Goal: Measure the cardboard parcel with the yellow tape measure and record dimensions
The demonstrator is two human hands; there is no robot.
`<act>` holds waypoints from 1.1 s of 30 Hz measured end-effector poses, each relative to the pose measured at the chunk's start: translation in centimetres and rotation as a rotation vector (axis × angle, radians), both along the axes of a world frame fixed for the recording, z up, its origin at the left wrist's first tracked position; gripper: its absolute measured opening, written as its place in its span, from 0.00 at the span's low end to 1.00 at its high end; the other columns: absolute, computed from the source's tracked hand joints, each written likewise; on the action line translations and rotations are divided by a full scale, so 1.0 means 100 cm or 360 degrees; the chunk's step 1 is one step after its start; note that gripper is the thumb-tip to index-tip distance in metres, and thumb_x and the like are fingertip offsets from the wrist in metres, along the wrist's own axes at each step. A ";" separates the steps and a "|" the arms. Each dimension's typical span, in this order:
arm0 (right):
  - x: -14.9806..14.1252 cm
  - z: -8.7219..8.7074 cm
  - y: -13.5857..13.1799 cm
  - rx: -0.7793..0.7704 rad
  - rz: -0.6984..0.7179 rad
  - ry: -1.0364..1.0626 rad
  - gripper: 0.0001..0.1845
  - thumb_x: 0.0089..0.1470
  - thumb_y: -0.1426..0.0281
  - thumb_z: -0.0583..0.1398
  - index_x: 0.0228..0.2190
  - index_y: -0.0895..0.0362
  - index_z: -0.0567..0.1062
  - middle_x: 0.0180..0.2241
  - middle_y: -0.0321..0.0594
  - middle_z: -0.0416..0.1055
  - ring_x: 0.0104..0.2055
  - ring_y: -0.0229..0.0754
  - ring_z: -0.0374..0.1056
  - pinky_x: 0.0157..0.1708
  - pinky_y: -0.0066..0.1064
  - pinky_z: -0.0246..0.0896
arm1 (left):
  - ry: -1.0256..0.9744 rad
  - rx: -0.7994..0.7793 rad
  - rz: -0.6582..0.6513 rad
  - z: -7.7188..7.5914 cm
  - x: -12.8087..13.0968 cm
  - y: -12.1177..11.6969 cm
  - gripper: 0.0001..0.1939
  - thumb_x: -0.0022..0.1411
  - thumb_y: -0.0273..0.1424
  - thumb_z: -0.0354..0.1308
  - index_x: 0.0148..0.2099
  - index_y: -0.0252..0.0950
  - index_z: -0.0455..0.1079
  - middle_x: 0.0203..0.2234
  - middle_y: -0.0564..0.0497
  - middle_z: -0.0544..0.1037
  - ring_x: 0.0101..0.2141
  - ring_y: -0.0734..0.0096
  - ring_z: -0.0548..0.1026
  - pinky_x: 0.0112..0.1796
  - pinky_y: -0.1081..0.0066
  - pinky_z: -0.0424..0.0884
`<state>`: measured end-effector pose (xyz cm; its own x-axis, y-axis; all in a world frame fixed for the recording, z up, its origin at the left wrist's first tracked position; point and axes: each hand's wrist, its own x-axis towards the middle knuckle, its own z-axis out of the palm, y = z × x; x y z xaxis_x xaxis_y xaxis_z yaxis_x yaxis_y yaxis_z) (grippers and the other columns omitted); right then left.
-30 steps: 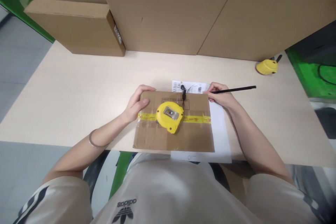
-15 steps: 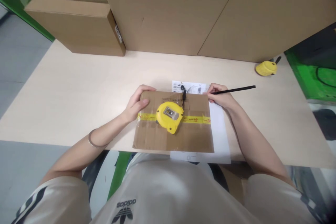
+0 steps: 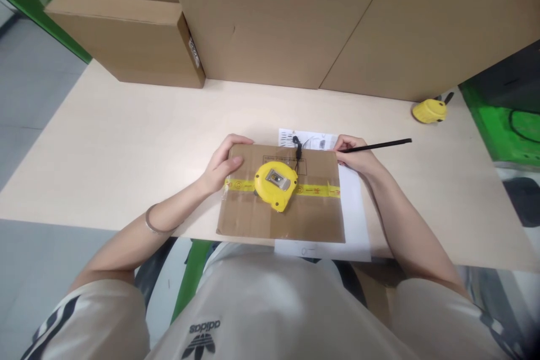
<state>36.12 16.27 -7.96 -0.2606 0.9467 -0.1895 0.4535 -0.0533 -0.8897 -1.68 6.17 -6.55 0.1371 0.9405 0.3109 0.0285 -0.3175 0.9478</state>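
My left hand grips the left edge of a flat cardboard box, thumb on its top face and fingers along the far side. A strip of yellow printed tape crosses the box. On top of it lies a yellow tape measure, metal clip facing up, with a black wrist cord trailing over the far edge. At the box's far right corner, my right hand is closed around a thin black pencil or pen; its tip is hidden. White paper shows under the box, with print at its far end.
Large cardboard cartons line the back of the pale table. A smaller carton stands at the back left. A second yellow tape measure sits at the back right. The table's front edge is against my body.
Both hands keep their hold, and the box, tape measure and paper stay together. The whole view has shifted very slightly.
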 end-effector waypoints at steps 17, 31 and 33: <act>-0.032 0.060 -0.001 0.0213 -0.0138 -0.1081 0.16 0.53 0.56 0.65 0.25 0.54 0.70 0.24 0.43 0.72 0.30 0.48 0.67 0.36 0.39 0.60 | 0.0192 0.0081 -0.0183 0.014 -0.008 -0.007 0.14 0.74 0.42 0.58 0.53 0.46 0.81 0.51 0.47 0.80 0.56 0.61 0.75 0.62 0.58 0.68; -0.114 0.128 -0.070 0.0374 0.1244 -0.0482 0.38 0.52 0.42 0.67 0.57 0.50 0.75 0.75 0.47 0.52 0.79 0.61 0.44 0.75 0.59 0.44 | 0.0019 -0.0201 -0.0275 0.004 -0.009 -0.006 0.31 0.78 0.53 0.40 0.55 0.43 0.79 0.57 0.47 0.80 0.60 0.59 0.76 0.66 0.55 0.65; -0.114 0.131 -0.073 0.0294 0.1188 -0.0345 0.38 0.48 0.44 0.71 0.53 0.50 0.73 0.68 0.48 0.67 0.74 0.60 0.57 0.70 0.56 0.57 | 0.0050 -0.0192 -0.0336 0.005 -0.012 -0.004 0.27 0.78 0.50 0.43 0.56 0.44 0.79 0.59 0.47 0.79 0.62 0.58 0.74 0.67 0.54 0.64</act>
<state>24.77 8.99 5.17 -0.8132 0.5580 -0.1655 0.4752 0.4723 -0.7424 -2.90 5.80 -6.08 0.3426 0.9200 0.1903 0.0036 -0.2039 0.9790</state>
